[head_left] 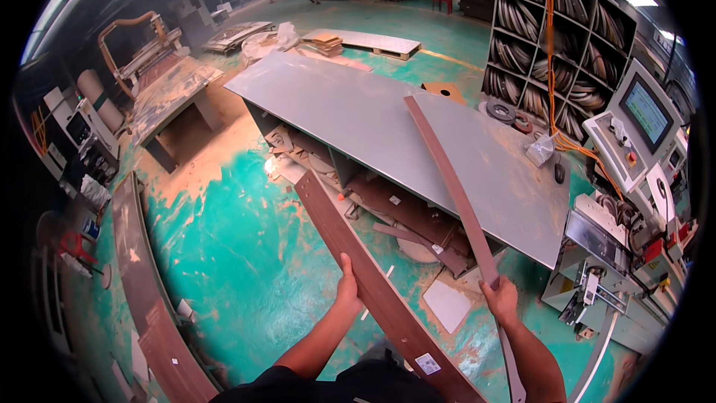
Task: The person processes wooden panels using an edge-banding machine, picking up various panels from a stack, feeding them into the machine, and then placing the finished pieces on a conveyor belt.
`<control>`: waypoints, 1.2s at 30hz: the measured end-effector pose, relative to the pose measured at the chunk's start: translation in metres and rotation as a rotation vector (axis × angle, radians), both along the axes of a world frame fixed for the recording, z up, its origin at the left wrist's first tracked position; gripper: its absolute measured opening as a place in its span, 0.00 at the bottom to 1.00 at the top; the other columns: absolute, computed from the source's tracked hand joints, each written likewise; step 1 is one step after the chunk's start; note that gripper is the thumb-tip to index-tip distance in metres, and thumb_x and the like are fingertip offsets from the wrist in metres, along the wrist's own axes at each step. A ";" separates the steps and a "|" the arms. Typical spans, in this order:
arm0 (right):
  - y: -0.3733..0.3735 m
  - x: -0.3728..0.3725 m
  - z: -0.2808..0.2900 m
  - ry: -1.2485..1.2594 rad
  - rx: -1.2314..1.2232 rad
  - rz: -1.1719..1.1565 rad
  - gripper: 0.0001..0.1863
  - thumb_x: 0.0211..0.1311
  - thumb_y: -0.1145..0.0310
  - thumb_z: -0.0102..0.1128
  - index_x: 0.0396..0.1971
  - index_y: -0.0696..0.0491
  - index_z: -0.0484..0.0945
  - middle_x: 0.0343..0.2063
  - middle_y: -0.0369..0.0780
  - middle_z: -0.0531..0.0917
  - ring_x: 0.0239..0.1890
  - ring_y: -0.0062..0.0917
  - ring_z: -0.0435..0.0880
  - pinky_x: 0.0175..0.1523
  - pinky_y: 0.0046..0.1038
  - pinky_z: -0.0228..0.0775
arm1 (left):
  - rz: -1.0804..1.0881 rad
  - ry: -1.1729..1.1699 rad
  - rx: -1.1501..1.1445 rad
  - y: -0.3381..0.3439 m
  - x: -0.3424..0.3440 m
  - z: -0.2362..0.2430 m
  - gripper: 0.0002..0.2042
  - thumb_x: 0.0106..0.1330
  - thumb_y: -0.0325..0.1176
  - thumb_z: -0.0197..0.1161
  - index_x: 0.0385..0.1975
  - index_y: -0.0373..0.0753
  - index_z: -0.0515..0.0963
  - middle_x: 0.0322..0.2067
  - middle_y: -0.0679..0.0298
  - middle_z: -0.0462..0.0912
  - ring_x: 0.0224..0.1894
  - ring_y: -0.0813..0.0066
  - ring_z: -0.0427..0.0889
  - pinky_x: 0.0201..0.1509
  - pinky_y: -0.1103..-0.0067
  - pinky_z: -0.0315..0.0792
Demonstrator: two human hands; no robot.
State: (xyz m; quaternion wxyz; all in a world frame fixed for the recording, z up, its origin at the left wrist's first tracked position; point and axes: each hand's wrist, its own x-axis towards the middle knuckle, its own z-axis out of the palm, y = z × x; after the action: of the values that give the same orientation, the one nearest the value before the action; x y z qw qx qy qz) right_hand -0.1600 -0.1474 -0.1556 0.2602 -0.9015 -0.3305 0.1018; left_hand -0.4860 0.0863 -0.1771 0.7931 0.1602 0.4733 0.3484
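Note:
A long reddish-brown wood board (388, 306) slants across in front of me, a white label near its lower end. My left hand (346, 285) is closed on the board's left edge, thumb up along its face. Farther right, my right hand (501, 300) grips a long narrow brown strip (446, 168). The strip's far part lies over the grey worktable (335, 104), and its near end runs down past my right forearm. Board and strip are apart from each other.
Brown boards (388, 205) and offcuts fill the space under the worktable. At left stands a long stack of boards (153, 306). A machine with a control screen (647, 110) is at right, near a rack of edging coils (559, 37). A white panel (446, 304) lies on the green floor.

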 end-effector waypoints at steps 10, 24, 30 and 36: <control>0.179 0.081 0.014 -0.510 0.080 0.273 0.28 0.60 0.46 0.67 0.41 0.60 0.82 0.40 0.47 0.79 0.38 0.46 0.85 0.48 0.44 0.77 | -0.025 -0.063 0.003 0.001 0.044 0.028 0.42 0.68 0.72 0.52 0.68 0.40 0.67 0.62 0.60 0.76 0.65 0.63 0.74 0.69 0.64 0.70; -0.155 0.001 0.136 0.689 0.010 -0.010 0.31 0.77 0.43 0.49 0.56 0.58 0.76 0.47 0.51 0.84 0.49 0.34 0.85 0.56 0.34 0.74 | -0.884 -0.071 -0.105 -0.193 0.243 0.088 0.39 0.72 0.69 0.50 0.69 0.41 0.66 0.63 0.62 0.75 0.64 0.66 0.75 0.66 0.64 0.70; -0.323 -0.022 0.113 0.530 0.151 -0.523 0.29 0.76 0.43 0.51 0.42 0.60 0.79 0.32 0.51 0.83 0.37 0.36 0.83 0.45 0.38 0.73 | -1.363 -0.130 -0.125 -0.348 0.307 0.070 0.34 0.75 0.65 0.50 0.66 0.43 0.68 0.62 0.63 0.77 0.61 0.67 0.78 0.63 0.65 0.71; -0.432 -0.021 0.070 0.397 0.193 -0.809 0.29 0.75 0.45 0.52 0.38 0.61 0.79 0.24 0.54 0.80 0.28 0.44 0.81 0.40 0.41 0.71 | -1.549 -0.118 -0.016 -0.455 0.379 0.041 0.33 0.76 0.64 0.49 0.62 0.38 0.68 0.57 0.58 0.79 0.57 0.64 0.80 0.62 0.62 0.74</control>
State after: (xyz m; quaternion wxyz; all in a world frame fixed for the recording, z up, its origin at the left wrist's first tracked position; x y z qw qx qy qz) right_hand -0.1805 -0.5791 -0.0857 0.4202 -0.8927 0.0965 0.1314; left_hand -0.1072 -0.3687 -0.1365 0.8354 0.4207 0.1858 -0.3010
